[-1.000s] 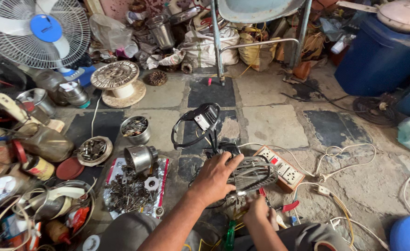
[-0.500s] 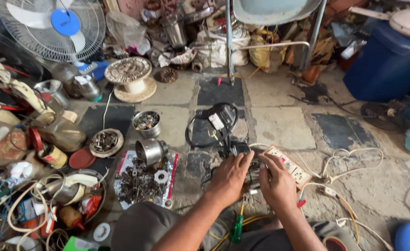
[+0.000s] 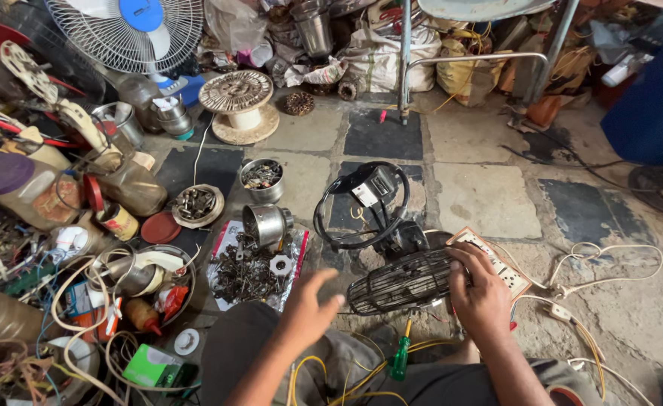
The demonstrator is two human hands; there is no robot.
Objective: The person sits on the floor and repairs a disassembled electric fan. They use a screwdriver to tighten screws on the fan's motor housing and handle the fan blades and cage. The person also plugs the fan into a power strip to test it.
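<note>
My right hand (image 3: 479,289) grips the right side of a small black wire fan cage (image 3: 400,282) lying on the floor in front of my knees. My left hand (image 3: 310,307) hovers just left of the cage with its fingers spread, touching nothing. Behind the cage sits the black fan body with a round ring stand (image 3: 363,203). A green-handled screwdriver (image 3: 401,357) lies between my legs among yellow wires.
A pile of screws and nuts on foil (image 3: 250,269), a tipped metal cup (image 3: 265,223) and bowls of parts (image 3: 260,179) lie to the left. A white socket strip (image 3: 506,269) with cables is at right. A pedestal fan (image 3: 130,31), a wooden spool (image 3: 238,105) and clutter fill the back.
My left hand has let go of the fan cage and drawn back to the left. My right hand has moved up onto the cage's right side.
</note>
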